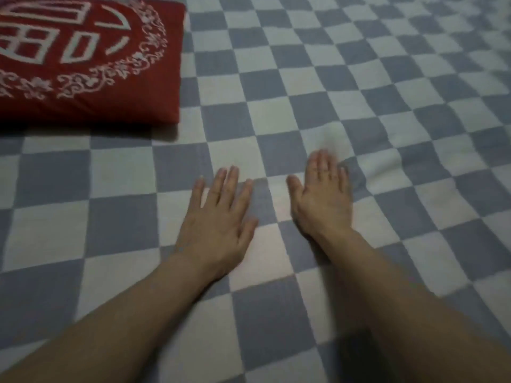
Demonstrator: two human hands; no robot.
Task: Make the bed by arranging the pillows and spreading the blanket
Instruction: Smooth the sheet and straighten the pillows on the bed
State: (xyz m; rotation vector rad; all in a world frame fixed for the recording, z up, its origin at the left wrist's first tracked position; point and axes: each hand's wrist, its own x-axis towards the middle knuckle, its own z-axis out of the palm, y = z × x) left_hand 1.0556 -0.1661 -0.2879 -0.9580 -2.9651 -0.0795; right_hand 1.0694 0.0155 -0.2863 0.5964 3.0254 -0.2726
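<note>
Blue-and-white checked blanket (359, 78) fills the frame, and your left hand (218, 219) and right hand (322, 197) lie on it at centre, palms down, fingers spread, gripping nothing. Your right fingertips (322, 158) are blurred. Upper left, the red pillow (91, 62) is cut off by the frame edge.

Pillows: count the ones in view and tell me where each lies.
1. A red pillow with a white pattern lies flat on the checkered blanket at the upper left, cut off by the frame edge. Others may lie outside the view.

red pillow (88, 64): flat, far left | checkered blanket (359, 78): spread, slightly wrinkled
</note>
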